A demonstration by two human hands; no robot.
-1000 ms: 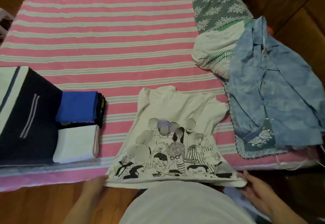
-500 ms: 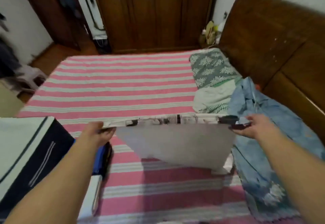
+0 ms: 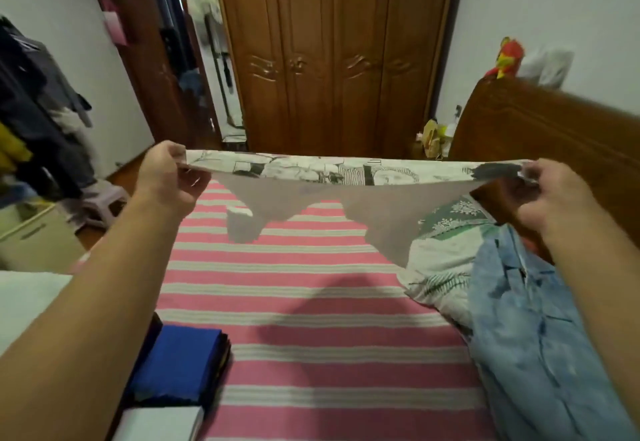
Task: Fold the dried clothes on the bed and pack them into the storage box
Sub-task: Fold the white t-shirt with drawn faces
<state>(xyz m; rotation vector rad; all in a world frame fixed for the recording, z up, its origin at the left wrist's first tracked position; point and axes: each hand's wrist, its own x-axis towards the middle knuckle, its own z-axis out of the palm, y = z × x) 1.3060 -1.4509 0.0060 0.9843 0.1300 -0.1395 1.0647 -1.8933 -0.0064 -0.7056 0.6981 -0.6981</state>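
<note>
A cream T-shirt (image 3: 346,180) with a black cartoon print is stretched flat in the air above the pink striped bed (image 3: 311,302). My left hand (image 3: 166,177) pinches its left hem corner and my right hand (image 3: 550,191) pinches the right one. The sleeves and body hang away from me below the hem. Folded clothes lie at the lower left: a blue piece (image 3: 180,364) on a dark one, and a white piece (image 3: 159,423). A light blue denim shirt (image 3: 540,336) lies unfolded at the right. The storage box is not clearly in view.
A pale floral pillow (image 3: 440,267) and a green patterned cloth (image 3: 453,215) sit beside the wooden headboard (image 3: 554,128) at the right. A wooden wardrobe (image 3: 332,52) stands beyond the bed. Hanging clothes (image 3: 31,111) and a stool (image 3: 100,201) are at the left.
The T-shirt lay flat at the bed's near edge; both hands took its hem corners and lifted it high. The view tilted up towards the wardrobe.
</note>
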